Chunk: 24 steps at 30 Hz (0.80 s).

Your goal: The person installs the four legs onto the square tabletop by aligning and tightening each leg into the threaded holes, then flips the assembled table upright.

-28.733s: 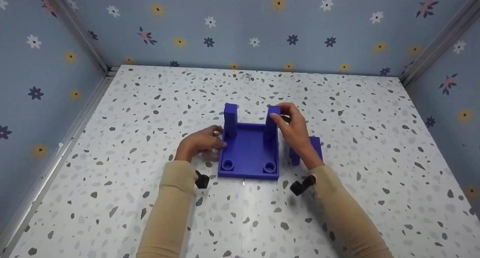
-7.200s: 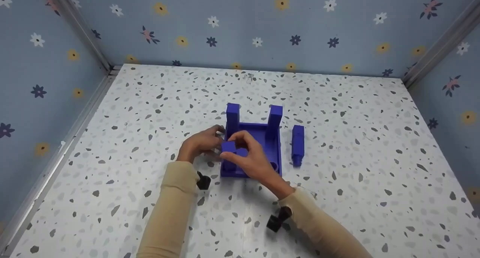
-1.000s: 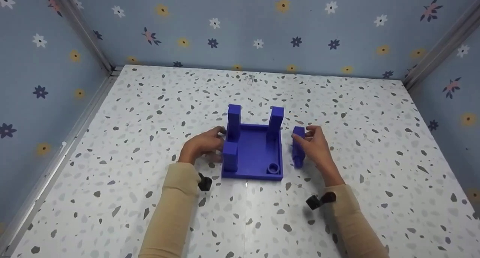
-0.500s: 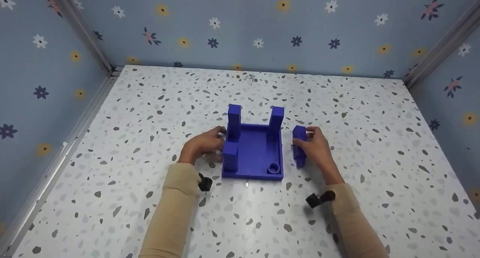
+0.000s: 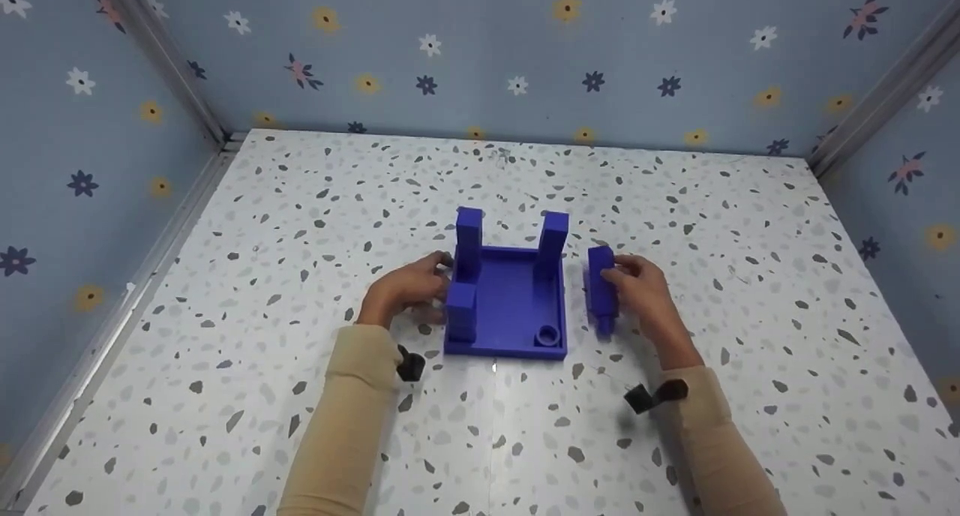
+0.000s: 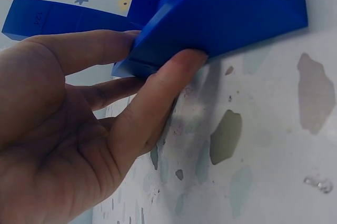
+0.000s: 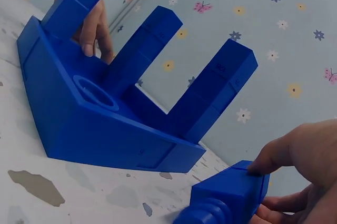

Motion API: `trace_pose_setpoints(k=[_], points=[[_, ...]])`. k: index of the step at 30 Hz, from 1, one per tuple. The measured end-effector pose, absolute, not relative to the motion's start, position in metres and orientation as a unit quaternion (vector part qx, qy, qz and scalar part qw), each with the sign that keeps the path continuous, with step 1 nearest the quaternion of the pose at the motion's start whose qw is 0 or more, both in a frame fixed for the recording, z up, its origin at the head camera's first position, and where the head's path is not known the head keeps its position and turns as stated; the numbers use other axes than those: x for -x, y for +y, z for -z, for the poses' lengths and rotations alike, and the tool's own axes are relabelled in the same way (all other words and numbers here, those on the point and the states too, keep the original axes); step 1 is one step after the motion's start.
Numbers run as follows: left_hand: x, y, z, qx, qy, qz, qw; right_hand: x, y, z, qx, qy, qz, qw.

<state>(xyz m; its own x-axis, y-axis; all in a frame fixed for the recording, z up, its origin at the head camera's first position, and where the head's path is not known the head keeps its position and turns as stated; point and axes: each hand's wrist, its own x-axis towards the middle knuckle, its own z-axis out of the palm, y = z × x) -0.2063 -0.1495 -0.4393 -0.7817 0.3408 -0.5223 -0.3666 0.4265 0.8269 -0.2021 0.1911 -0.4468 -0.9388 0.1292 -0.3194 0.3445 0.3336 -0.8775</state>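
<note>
- head view: right hand (image 5: 643, 295) fingers curled round loose blue peg (image 5: 601, 288), tilted, just right of blue base (image 5: 510, 306)
- left hand (image 5: 405, 289) fingers pinch base's left edge – base sits on speckled table (image 5: 262, 276)

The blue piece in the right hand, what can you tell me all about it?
The loose blue peg is a square-sided bar of plain, plastic-looking blue, with a round ribbed stub at its near end, seen close up from the right wrist. The right hand pinches it from its right side. It sits just right of the blue base, apart from it, over the speckled tabletop; whether it is touching the tabletop is unclear.
</note>
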Motion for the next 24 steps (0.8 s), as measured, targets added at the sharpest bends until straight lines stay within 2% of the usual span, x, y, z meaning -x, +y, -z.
trace_pose_setpoints(k=[13,24], points=[[0.207,-0.149,0.440,0.012,0.785,-0.524,0.330,0.200,0.188,0.424,-0.114,0.780,0.610,0.074],[0.207,-0.149,0.439,0.011,0.788,-0.521,0.326,0.187,0.186,0.407,-0.042,0.788,0.614,0.006]])
